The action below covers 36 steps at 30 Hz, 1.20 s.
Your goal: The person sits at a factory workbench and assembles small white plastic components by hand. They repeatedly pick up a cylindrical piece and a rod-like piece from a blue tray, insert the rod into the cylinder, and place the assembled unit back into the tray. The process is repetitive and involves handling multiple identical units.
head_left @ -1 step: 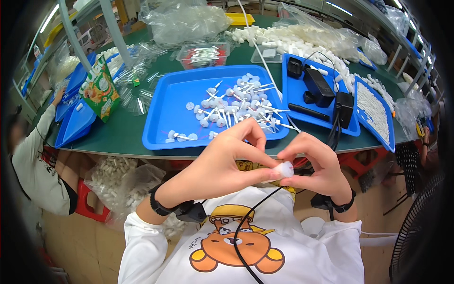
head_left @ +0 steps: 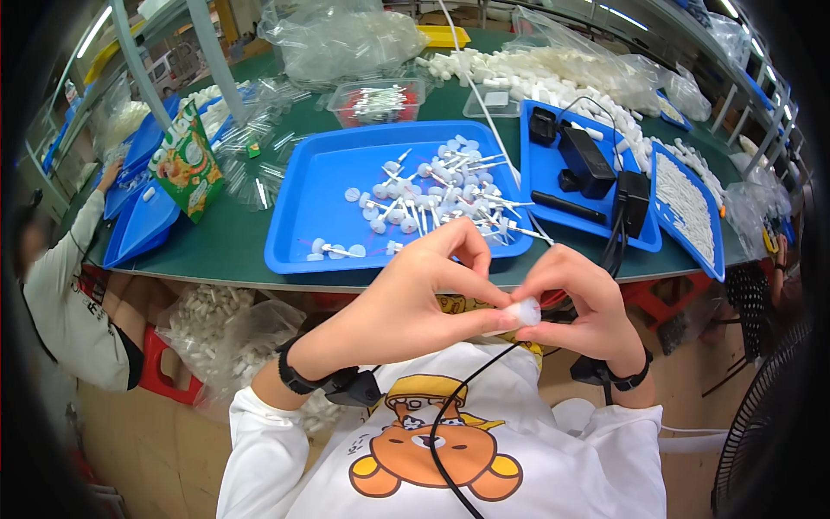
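Both my hands meet above my lap, just in front of the table edge. A small white plastic cylinder with a round, translucent end (head_left: 526,312) is pinched between them. Thumb and index finger of my left hand (head_left: 415,298) close on its left side. My right hand (head_left: 581,298) grips it from the right with thumb and fingertips. Just beyond, a blue tray (head_left: 298,203) holds a heap of small white stems with round translucent discs (head_left: 432,190). Most of that heap lies in the tray's right half.
Right of it, another blue tray (head_left: 540,164) carries black adapters and cables; a third blue tray (head_left: 687,208) holds thin white sticks. White tubes (head_left: 536,82) pile up behind. A clear box (head_left: 380,102) and a green snack bag (head_left: 188,164) stand on the table. Someone sits at left.
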{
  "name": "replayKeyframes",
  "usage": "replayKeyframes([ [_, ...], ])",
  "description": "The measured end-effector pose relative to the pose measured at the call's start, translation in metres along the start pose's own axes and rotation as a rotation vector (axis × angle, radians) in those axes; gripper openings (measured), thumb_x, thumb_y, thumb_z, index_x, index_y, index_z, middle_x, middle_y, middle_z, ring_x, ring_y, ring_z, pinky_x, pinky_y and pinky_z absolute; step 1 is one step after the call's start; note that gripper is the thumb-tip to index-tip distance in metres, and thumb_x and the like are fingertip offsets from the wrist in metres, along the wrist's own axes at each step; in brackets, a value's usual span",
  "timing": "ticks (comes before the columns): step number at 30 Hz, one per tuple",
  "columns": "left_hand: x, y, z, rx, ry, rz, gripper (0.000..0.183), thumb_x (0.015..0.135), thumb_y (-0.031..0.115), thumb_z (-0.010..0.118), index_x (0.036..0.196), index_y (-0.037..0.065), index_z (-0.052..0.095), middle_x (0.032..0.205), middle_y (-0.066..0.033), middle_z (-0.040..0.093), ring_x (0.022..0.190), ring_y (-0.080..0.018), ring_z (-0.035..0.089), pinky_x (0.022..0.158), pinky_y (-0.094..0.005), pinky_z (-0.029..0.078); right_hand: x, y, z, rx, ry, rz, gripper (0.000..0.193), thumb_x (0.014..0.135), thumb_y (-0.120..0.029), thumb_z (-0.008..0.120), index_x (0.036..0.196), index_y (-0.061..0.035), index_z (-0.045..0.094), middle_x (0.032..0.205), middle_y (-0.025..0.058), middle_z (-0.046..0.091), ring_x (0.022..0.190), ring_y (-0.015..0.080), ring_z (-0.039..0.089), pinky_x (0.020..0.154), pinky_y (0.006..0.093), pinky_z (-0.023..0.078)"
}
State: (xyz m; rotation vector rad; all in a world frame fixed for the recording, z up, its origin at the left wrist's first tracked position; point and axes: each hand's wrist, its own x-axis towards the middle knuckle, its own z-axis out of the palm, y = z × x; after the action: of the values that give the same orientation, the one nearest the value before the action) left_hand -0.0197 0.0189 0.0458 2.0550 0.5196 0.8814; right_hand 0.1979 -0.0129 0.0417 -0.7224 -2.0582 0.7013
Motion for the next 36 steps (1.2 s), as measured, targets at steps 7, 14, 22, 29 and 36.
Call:
replayKeyframes([
  [7,0.0,-0.001,0.0,-0.053,-0.01,-0.028,0.017,0.071,0.014,0.077,0.085,0.006,0.071,0.088,-0.0018,0.041,0.081,-0.0124,0.046,0.064,-0.0231,0.041,-0.004,0.003,0.002,0.076,-0.027,0.031,0.031,0.068,-0.006,0.076,0.094,-0.0022,0.059,0.086,0.0072,0.056,0.078,0.0193,0.052,0.068,0.0289,0.041],
  [14,0.003,0.001,0.0,-0.255,-0.088,-0.198,0.019,0.075,0.016,0.074,0.09,0.005,0.07,0.093,-0.0021,0.042,0.082,-0.0093,0.048,0.067,-0.022,0.045,-0.006,0.008,0.002,0.182,-0.002,-0.019,0.031,0.069,-0.002,0.074,0.095,-0.0003,0.058,0.09,0.0079,0.054,0.082,0.0173,0.048,0.066,0.0267,0.04],
  [22,0.003,-0.003,0.004,-0.406,-0.129,-0.312,0.02,0.078,0.018,0.072,0.092,0.004,0.07,0.096,-0.0027,0.043,0.089,-0.0085,0.047,0.071,-0.021,0.046,-0.009,0.013,-0.002,0.284,0.032,0.016,0.031,0.067,-0.001,0.074,0.094,0.0011,0.057,0.091,0.0077,0.051,0.082,0.0155,0.047,0.067,0.0251,0.04],
  [29,0.002,-0.003,0.006,-0.398,-0.102,-0.263,0.018,0.077,0.016,0.072,0.09,0.004,0.07,0.093,-0.0021,0.042,0.088,-0.0088,0.046,0.073,-0.0206,0.044,-0.009,0.013,0.0,0.376,0.05,0.034,0.03,0.068,-0.002,0.074,0.092,0.0011,0.057,0.091,0.0077,0.051,0.083,0.0155,0.048,0.069,0.0257,0.041],
  [36,0.001,-0.004,0.008,-0.366,-0.059,-0.178,0.016,0.077,0.015,0.073,0.088,0.004,0.071,0.092,-0.0018,0.043,0.086,-0.0086,0.046,0.071,-0.0207,0.043,-0.009,0.013,0.005,0.47,0.081,0.052,0.033,0.067,-0.005,0.076,0.094,0.0006,0.057,0.091,0.0076,0.051,0.083,0.015,0.048,0.072,0.0256,0.041],
])
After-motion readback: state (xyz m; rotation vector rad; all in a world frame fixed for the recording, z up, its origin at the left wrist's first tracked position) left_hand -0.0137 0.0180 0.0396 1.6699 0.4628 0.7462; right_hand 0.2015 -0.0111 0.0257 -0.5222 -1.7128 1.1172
